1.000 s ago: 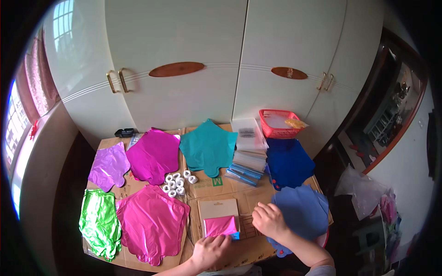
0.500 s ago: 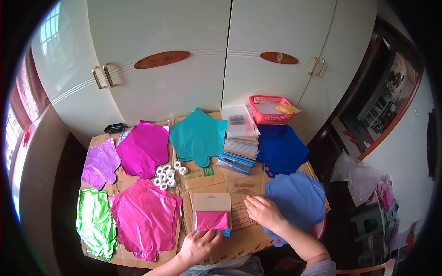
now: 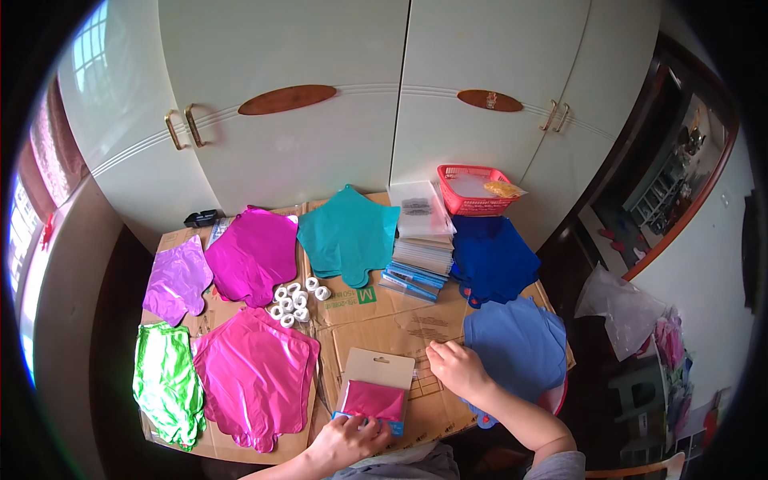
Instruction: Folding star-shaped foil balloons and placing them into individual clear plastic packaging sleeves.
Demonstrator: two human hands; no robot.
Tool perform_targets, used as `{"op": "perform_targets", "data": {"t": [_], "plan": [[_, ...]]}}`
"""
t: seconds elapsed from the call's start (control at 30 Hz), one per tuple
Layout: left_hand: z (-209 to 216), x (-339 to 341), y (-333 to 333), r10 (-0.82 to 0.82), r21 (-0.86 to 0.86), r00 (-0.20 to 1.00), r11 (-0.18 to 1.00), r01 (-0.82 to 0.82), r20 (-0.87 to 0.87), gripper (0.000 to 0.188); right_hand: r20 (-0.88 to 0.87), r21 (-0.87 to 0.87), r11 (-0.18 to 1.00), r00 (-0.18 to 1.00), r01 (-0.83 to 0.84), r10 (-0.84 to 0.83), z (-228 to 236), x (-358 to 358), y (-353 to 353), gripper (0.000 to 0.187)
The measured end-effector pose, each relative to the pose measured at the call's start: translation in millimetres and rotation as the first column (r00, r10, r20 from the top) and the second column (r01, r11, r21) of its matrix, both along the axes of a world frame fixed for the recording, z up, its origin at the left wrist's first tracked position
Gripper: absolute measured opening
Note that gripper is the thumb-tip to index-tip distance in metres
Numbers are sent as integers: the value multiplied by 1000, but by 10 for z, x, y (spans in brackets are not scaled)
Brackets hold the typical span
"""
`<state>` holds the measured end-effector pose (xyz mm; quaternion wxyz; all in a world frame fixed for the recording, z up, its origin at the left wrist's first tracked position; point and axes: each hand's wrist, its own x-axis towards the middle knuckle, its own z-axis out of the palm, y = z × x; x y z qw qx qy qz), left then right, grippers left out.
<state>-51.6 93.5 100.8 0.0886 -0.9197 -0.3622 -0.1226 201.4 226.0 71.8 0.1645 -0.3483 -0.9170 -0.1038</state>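
The pink packet (image 3: 374, 398) lies on the card (image 3: 364, 370), likely light, soft and slippery, best held by the card's stiff edges, the left hand (image 3: 352, 442) bent over its lower end, the right hand (image 3: 458, 366) curled beside light-blue foils (image 3: 516, 348), whether either's fingers pinch unclear.

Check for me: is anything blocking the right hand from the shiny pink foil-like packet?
Nothing visible is. Between the right hand and the shiny pink folded foil-like packet lie only the edge of the flat beige rectangular card and brown cardboard. The left hand is at the packet's lower edge, outside that gap.
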Motion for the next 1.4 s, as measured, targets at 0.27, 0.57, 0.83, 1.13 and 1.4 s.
{"op": "perform_targets", "data": {"t": [0.27, 0.57, 0.83, 1.13, 1.4], "plan": [[218, 60, -7, -98, 92, 993, 990, 105, -71, 27, -278, -263, 965, 958, -5, -71, 24, -228, -27, 8], [-79, 17, -22, -136, 112, 991, 984, 137, -14, 27, -114, -80, 992, 989, -102, 93, 76, -443, -106, 11], [-151, 21, -24, -116, 126, 993, 985, 116, -5, 28, -54, -97, 980, 984, -176, 172, 108, -490, -191, 11], [-180, 28, 111, -104, 163, 995, 982, 100, 12, 26, -151, -165, 957, 965, -239, 215, 108, -528, -156, 11], [-204, 66, 172, -76, 148, 997, 986, 72, 20, 29, -175, -174, 957, 964, -232, 201, 170, -590, -137, 10]]}}
